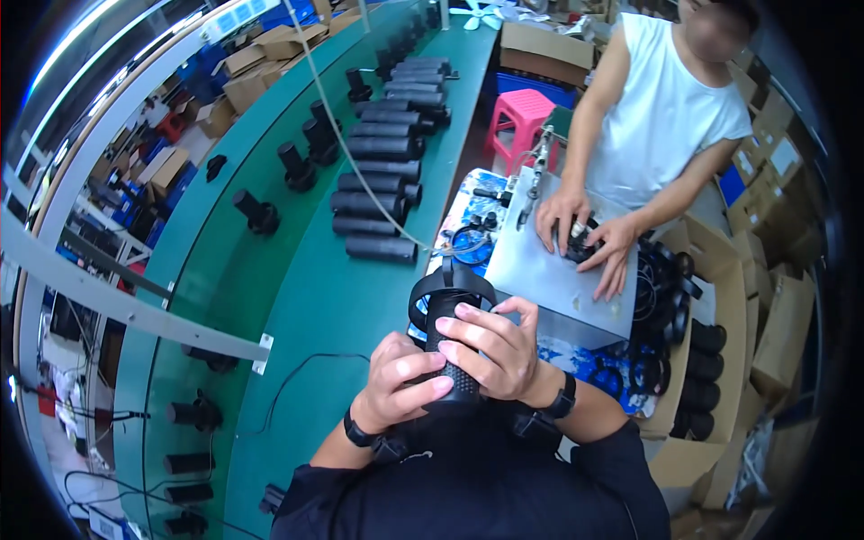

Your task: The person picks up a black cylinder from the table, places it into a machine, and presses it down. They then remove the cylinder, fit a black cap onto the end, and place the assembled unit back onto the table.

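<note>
Close in front of my chest I hold a black cylinder [462,385] with a knurled, dotted body and a wide ring-shaped head at its far end. It looks like a flashlight body, but its exact kind is unclear. My left hand [402,376] is closed round its left side. The fingers of my right hand [495,351] wrap over its top and right side. Several smooth black tubes [373,200] lie in a row on the green bench [310,315] beyond my left hand.
At the right, a co-worker's hands [585,238] handle a black part on a metal-topped box [549,279]. A cardboard box [720,360] of black parts stands beside it. Black cylinders [256,211] stand along the bench's left side. A thin hose [337,126] hangs across the bench.
</note>
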